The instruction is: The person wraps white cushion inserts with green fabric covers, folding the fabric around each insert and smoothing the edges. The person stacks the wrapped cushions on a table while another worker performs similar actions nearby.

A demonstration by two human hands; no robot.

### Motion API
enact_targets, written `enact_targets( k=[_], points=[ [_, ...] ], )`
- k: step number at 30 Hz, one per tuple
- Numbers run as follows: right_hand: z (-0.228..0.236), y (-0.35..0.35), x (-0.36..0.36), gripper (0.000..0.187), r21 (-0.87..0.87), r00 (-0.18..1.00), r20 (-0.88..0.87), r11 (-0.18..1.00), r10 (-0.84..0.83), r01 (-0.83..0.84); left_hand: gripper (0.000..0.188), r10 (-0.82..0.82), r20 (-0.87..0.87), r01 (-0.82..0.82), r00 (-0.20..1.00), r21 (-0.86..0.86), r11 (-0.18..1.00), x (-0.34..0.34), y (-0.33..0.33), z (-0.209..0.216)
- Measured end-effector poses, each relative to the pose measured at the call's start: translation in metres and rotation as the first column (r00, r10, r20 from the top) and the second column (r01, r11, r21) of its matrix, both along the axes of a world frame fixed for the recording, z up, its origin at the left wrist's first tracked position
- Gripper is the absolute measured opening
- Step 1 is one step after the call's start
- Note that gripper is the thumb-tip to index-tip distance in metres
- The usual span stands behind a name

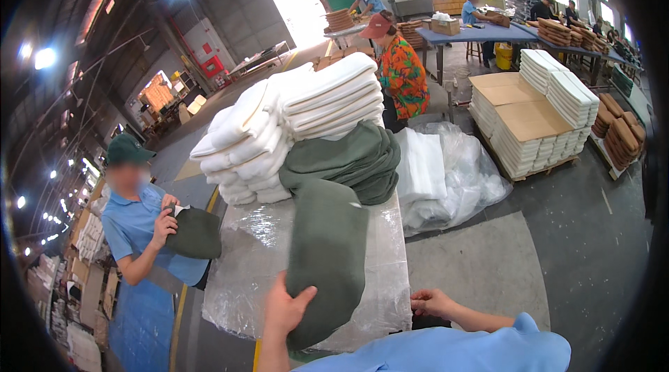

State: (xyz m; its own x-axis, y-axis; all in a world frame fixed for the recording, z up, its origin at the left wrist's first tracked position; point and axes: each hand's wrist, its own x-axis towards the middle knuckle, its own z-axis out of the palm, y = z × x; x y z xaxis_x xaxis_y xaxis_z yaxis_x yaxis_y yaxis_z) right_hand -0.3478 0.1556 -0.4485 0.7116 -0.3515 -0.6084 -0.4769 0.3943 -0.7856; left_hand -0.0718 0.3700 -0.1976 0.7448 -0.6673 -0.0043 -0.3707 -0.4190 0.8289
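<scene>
A long, rounded dark green cushion point(327, 253) extends away from me over the plastic-covered table. My left hand point(287, 308) grips its near left edge, thumb on top and the other fingers mostly hidden. My right hand point(433, 304) is at the table's right edge, apart from the cushion, its fingers curled in. Whatever those fingers may hold is too hidden to name. Just beyond the cushion lies a heap of dark green fabric covers point(348, 156), beside tall stacks of folded white padding point(327, 97).
The table point(244, 260) is wrapped in clear plastic. At left a co-worker point(143, 212) holds another green cushion point(194, 234). Beyond the table stands a person in an orange patterned top point(404, 76). Clear plastic bags point(460, 170) and a loaded pallet point(533, 128) sit to the right.
</scene>
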Motion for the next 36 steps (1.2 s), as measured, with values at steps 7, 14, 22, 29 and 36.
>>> enact_targets(
  k=[7,14,22,29,36],
  points=[
    [0.029,-0.030,0.028,0.046,-0.116,0.981,0.072,0.975,-0.180,0.188,0.069,-0.319,0.149,0.115,0.936,0.727,0.677,-0.034,-0.046,-0.113],
    [0.045,-0.070,0.067,0.054,-0.448,0.891,0.385,0.795,-0.241,0.409,0.063,-0.282,0.255,0.109,0.925,0.533,0.839,-0.034,-0.042,-0.124],
    [0.052,-0.111,0.137,0.049,-0.441,0.906,0.422,0.871,-0.012,0.217,0.043,0.189,0.386,-0.292,0.903,0.227,0.929,-0.018,0.053,-0.159],
    [0.001,-0.149,0.172,0.059,0.083,0.938,0.314,0.988,-0.147,0.127,0.042,0.420,-0.798,-0.890,0.432,-0.301,0.342,-0.024,0.070,-0.228],
    [0.025,-0.183,0.233,0.060,0.296,0.929,0.345,0.955,-0.134,0.028,0.040,0.526,-0.823,-0.977,0.215,-0.172,0.130,-0.063,0.050,-0.197]
  ],
)
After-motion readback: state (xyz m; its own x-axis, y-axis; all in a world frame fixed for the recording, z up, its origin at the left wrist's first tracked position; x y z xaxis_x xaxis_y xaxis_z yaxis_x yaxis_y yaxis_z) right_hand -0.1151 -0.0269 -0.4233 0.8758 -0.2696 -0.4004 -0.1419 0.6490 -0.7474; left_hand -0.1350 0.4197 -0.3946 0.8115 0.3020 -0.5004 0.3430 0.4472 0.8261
